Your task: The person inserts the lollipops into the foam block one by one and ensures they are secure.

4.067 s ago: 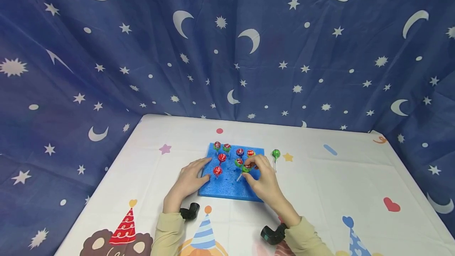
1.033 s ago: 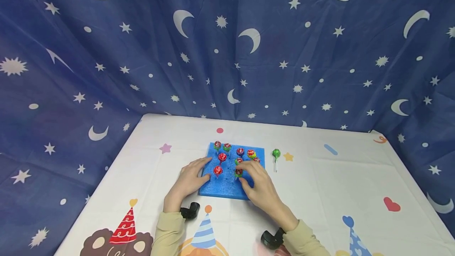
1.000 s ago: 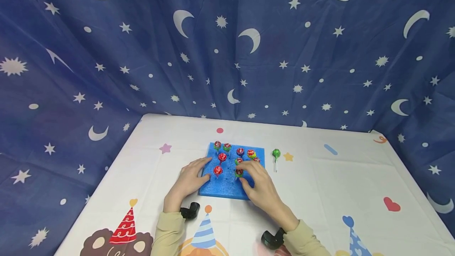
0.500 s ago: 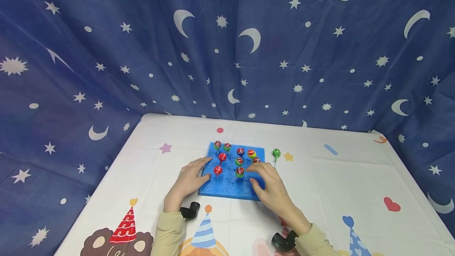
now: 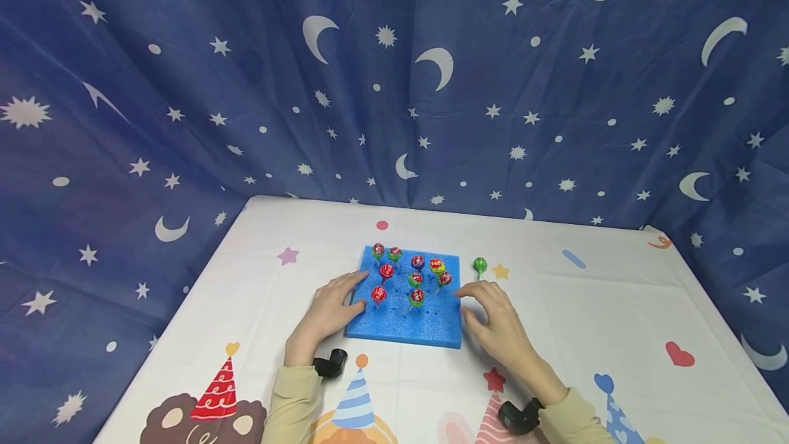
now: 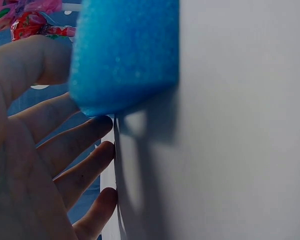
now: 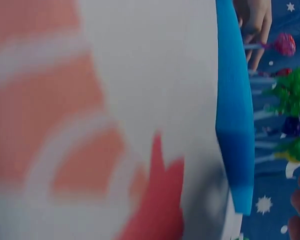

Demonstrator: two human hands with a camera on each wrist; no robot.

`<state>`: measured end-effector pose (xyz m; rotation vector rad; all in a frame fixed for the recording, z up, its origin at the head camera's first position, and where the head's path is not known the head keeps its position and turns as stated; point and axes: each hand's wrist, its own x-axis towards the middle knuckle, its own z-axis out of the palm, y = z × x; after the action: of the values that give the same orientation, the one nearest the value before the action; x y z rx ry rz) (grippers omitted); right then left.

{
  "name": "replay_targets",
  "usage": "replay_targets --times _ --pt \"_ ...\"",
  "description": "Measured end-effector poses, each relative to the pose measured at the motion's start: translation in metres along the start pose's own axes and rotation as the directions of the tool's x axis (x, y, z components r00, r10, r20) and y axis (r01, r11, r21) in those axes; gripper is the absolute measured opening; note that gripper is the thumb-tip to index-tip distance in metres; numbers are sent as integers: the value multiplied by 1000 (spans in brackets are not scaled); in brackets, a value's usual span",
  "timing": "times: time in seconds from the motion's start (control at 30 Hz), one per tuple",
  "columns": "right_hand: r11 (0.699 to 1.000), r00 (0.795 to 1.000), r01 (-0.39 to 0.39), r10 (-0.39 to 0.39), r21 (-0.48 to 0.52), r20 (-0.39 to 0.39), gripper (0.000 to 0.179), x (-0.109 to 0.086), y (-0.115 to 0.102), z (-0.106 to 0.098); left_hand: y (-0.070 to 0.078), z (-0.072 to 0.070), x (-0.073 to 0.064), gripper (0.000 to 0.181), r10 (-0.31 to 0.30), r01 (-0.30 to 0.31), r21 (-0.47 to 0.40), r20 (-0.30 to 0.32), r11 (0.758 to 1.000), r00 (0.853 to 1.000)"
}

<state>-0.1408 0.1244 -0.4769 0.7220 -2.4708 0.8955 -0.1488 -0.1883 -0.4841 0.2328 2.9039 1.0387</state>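
Observation:
A blue foam board (image 5: 394, 327) lies on the table with several lollipops standing in it, stuck in by their sticks. My left hand (image 5: 329, 307) rests along its left edge, fingers straight and thumb touching the foam; the left wrist view shows the fingertips down by the board's corner (image 6: 125, 55). A red lollipop (image 5: 379, 294) stands near that thumb. My right hand (image 5: 496, 321) is just off the board's right edge, fingers relaxed and holding nothing. A red-and-green lollipop (image 5: 416, 297) stands nearest the board's front. Beyond the right hand lies a loose green lollipop (image 5: 479, 264), its stick partly hidden.
A white tablecloth (image 5: 604, 307) with printed party hats and shapes covers the table. Behind it hangs a dark blue curtain (image 5: 468, 122) with moons and stars. Black wrist cameras (image 5: 520, 416) sit at both wrists.
The right hand earlier pinched the red-and-green lollipop; it now stands in the board's front part. The hand has let go and moved right, off the board. The left hand has stayed put.

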Motion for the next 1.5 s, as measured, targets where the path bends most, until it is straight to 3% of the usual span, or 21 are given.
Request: replay_targets --times 0.37,0.73,1.5 --pt "998 999 -37 38 -44 4 30 6 25 -15 1 -1 -1 56 1 -1 -1 -1 1000 1000" --pt "992 993 -98 102 -74 52 31 25 48 -17 0 -1 0 56 13 -13 6 -4 1000 1000" --pt "948 934 -300 315 -107 171 33 49 77 0 2 -1 -1 57 -8 8 -7 -2 1000 1000"
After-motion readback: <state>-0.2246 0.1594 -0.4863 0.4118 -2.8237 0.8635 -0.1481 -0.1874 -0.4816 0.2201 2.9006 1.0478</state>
